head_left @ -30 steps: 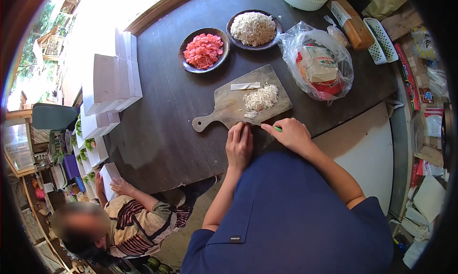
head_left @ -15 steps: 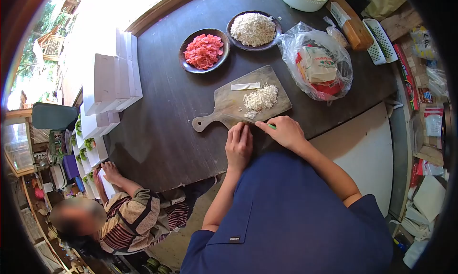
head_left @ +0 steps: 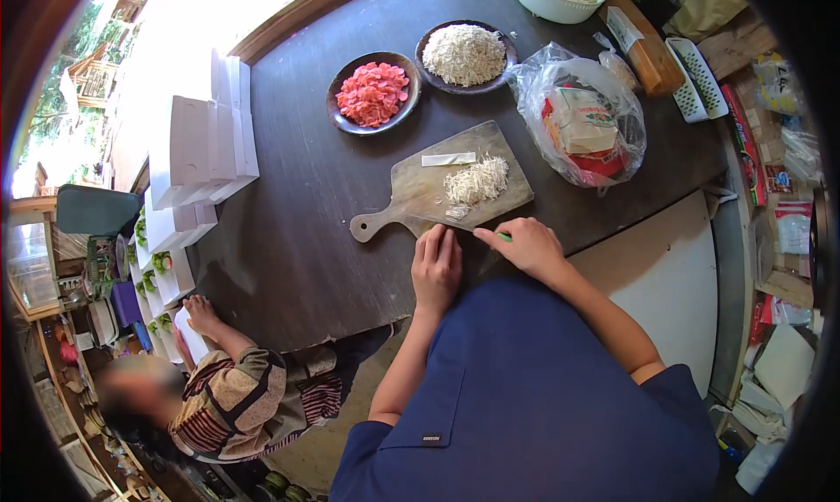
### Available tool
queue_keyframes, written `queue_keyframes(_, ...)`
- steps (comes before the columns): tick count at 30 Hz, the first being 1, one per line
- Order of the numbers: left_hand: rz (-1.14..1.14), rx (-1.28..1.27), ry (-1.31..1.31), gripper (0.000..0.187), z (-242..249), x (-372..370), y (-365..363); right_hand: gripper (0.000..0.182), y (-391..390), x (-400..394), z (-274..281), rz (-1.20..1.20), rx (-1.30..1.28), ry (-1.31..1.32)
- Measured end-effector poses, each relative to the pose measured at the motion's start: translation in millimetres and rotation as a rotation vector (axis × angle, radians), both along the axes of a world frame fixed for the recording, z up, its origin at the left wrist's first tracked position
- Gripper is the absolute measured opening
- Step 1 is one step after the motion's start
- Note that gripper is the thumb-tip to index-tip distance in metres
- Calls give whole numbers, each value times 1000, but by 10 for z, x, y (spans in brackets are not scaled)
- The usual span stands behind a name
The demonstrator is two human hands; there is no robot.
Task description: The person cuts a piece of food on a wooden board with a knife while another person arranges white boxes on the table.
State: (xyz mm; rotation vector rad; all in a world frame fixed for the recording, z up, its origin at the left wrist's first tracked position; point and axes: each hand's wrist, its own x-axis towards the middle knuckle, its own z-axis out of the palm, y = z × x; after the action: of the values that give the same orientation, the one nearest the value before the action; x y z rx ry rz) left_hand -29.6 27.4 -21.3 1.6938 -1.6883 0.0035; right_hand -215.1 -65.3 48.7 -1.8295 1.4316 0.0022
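Note:
A wooden cutting board (head_left: pixel 411 185) with a handle lies on the dark table, bearing a heap of thin pale shreds (head_left: pixel 477 181) and a flat white strip (head_left: pixel 449 159). My right hand (head_left: pixel 532 247) is closed around a green-handled knife (head_left: pixel 503 237) at the board's near edge; its blade is hard to make out. Beside it, to the left, my left hand (head_left: pixel 437 264) has its fingers bent together at the same edge. Whatever lies under those fingertips is hidden.
Beyond the board stand a bowl of pink slices (head_left: pixel 374 94) and a bowl of pale shreds (head_left: pixel 464 54). A plastic bag (head_left: pixel 584 126) with packets sits to the right. White boxes (head_left: pixel 188 152) line the left edge, near a co-worker's hand (head_left: pixel 203 316).
My right hand has shifted slightly right and towards me with the knife. My left hand stays in about the same place. The co-worker's head and body have moved a little.

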Motion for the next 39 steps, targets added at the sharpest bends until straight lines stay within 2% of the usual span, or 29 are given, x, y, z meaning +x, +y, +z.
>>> queue_keyframes(2, -11, 4, -16, 27, -11, 8, 7, 68, -6, 52, -52, -2, 7, -31)
queue_keyframes(4, -15, 11, -38, 28, -5, 30, 20, 68, 4, 99, -79, -27, -92, -52)
queue_keyframes(12, -2, 0, -5, 27, -14, 4, 2, 68, 47, -163, 55, -11, -44, -6)
queue_keyframes(19, -6, 3, -4, 28, -1, 1, 4, 70, -26, 47, -57, -5, 8, -38)
queue_keyframes(30, -7, -7, 11, 28, 49, 7, -2, 70, 51, -184, 81, -7, -30, -13)
queue_keyframes(39, -16, -11, 1, 28, 61, 19, -2, 71, -40, 58, -24, 0, 14, -55)
